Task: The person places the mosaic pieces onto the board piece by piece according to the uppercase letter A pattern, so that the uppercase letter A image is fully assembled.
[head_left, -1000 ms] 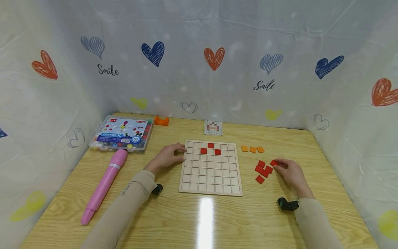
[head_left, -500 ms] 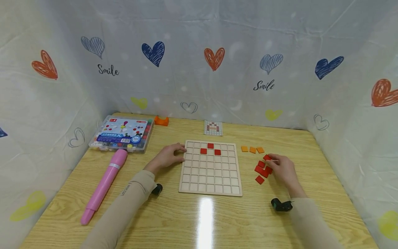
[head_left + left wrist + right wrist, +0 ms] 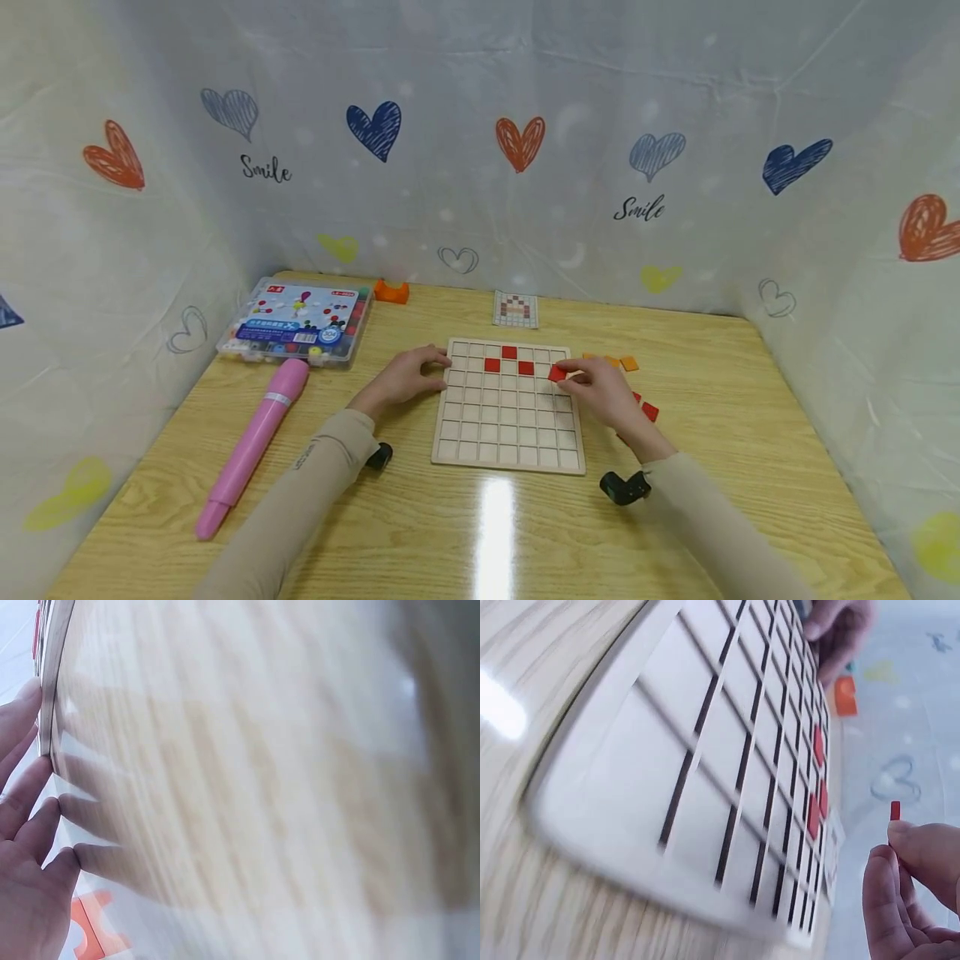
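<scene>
A wooden grid board (image 3: 489,433) lies on the table, with a red square tile (image 3: 509,352) in its top row and two more in the row below. My right hand (image 3: 609,398) pinches another red tile (image 3: 557,373) over the board's upper right part. In the right wrist view that pinched tile (image 3: 895,811) stands edge-on between thumb and fingertips, above the board. My left hand (image 3: 401,377) touches the board's left edge with its fingertips. From the left wrist, its fingers (image 3: 30,787) show spread along that edge.
Loose red tiles (image 3: 650,411), partly hidden by the right hand, and orange tiles (image 3: 629,363) lie right of the board. Behind it is a small pattern card (image 3: 516,309). At left are a clear plastic case (image 3: 296,321), an orange piece (image 3: 392,291) and a pink stick-shaped thing (image 3: 251,450).
My right hand has carried a red tile leftward from the loose red tiles to over the board. The left hand has stayed at the board's left edge.
</scene>
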`<state>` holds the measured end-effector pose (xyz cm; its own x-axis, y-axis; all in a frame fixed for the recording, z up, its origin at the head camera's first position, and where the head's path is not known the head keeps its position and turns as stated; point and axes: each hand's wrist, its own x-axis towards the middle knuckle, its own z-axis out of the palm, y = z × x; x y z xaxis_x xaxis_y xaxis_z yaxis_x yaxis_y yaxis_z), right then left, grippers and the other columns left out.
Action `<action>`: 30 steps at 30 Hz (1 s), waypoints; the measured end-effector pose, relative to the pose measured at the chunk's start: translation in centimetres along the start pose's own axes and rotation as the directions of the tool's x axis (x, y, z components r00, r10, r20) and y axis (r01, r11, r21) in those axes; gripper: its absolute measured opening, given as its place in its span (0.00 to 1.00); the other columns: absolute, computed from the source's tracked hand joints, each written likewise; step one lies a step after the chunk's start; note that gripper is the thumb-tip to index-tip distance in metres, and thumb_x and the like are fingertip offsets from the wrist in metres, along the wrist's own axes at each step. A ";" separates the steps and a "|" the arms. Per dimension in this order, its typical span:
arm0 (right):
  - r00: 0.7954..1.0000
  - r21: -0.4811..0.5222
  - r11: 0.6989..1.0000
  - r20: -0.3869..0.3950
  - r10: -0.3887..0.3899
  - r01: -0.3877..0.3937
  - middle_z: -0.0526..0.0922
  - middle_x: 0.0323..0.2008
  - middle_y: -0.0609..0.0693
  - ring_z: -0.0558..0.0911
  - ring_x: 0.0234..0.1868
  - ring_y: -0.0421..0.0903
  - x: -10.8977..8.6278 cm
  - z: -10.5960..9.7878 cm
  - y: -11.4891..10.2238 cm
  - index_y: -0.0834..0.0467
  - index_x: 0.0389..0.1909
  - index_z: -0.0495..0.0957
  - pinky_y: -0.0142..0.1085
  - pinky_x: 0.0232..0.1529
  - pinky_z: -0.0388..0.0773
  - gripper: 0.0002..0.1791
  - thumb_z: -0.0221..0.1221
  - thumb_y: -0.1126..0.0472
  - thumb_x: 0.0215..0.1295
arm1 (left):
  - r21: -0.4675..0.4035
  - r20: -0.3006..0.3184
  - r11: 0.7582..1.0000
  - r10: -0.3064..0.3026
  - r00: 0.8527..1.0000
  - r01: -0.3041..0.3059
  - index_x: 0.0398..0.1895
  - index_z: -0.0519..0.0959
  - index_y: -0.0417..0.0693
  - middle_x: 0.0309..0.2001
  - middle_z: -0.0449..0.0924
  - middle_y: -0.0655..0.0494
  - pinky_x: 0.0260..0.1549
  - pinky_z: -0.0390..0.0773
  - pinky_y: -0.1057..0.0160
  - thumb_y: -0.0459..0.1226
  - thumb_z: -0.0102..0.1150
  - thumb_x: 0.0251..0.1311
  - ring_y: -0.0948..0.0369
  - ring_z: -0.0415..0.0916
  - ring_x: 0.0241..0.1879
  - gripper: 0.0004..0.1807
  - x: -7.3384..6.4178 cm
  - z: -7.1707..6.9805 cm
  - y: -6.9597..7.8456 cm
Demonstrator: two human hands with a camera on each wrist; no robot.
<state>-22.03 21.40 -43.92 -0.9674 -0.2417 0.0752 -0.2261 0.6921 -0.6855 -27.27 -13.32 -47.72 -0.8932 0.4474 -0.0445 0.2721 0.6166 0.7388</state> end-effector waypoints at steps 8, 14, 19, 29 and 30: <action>0.994 -0.002 0.998 0.091 -0.059 0.060 0.78 0.48 0.58 0.83 0.45 0.53 2.7 3.2 -2.8 0.60 0.54 0.81 0.45 0.46 0.82 0.18 0.64 0.64 0.64 | -0.007 -0.001 1.000 0.003 1.000 -0.003 0.56 0.79 0.43 0.69 0.67 0.46 0.72 0.50 0.47 0.36 0.66 0.61 0.46 0.50 0.74 0.20 -0.1 0.2 -0.1; 0.988 -0.056 0.992 0.113 -0.108 0.115 0.81 0.44 0.55 0.81 0.43 0.50 4.5 5.5 -3.7 0.60 0.53 0.83 0.43 0.45 0.80 0.18 0.65 0.62 0.62 | -0.012 -0.002 1.000 -0.013 1.000 0.013 0.56 0.79 0.44 0.69 0.66 0.47 0.73 0.49 0.49 0.36 0.66 0.61 0.47 0.49 0.74 0.20 -0.1 0.1 0.0; 0.985 -0.031 0.994 0.136 -0.104 0.109 0.82 0.46 0.55 0.84 0.44 0.50 5.2 6.7 -4.3 0.61 0.53 0.82 0.42 0.46 0.82 0.17 0.64 0.64 0.63 | -0.007 0.003 1.000 -0.021 1.000 0.021 0.57 0.78 0.44 0.70 0.66 0.47 0.73 0.49 0.48 0.36 0.65 0.61 0.47 0.49 0.74 0.20 -0.1 0.0 0.2; 0.982 -0.033 0.995 0.169 -0.085 0.091 0.85 0.46 0.53 0.83 0.40 0.45 6.2 8.7 -4.8 0.61 0.50 0.83 0.39 0.43 0.81 0.15 0.61 0.68 0.62 | 0.007 0.001 1.000 0.016 1.000 -0.016 0.56 0.79 0.42 0.68 0.67 0.44 0.72 0.50 0.46 0.35 0.66 0.61 0.44 0.51 0.73 0.20 0.0 -0.1 0.1; 0.981 -0.035 0.994 0.169 -0.097 0.105 0.85 0.46 0.53 0.82 0.40 0.45 6.3 8.7 -4.9 0.61 0.50 0.83 0.39 0.43 0.80 0.15 0.61 0.69 0.61 | 0.001 0.002 1.000 0.014 1.000 -0.014 0.56 0.79 0.42 0.69 0.67 0.45 0.72 0.50 0.46 0.35 0.66 0.61 0.45 0.51 0.73 0.20 0.0 -0.1 0.1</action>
<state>-26.02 10.57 -46.44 -0.9078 -0.4191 0.0184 -0.3299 0.6862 -0.6483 -27.30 -13.29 -47.58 -0.8883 0.4578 -0.0354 0.2854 0.6109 0.7385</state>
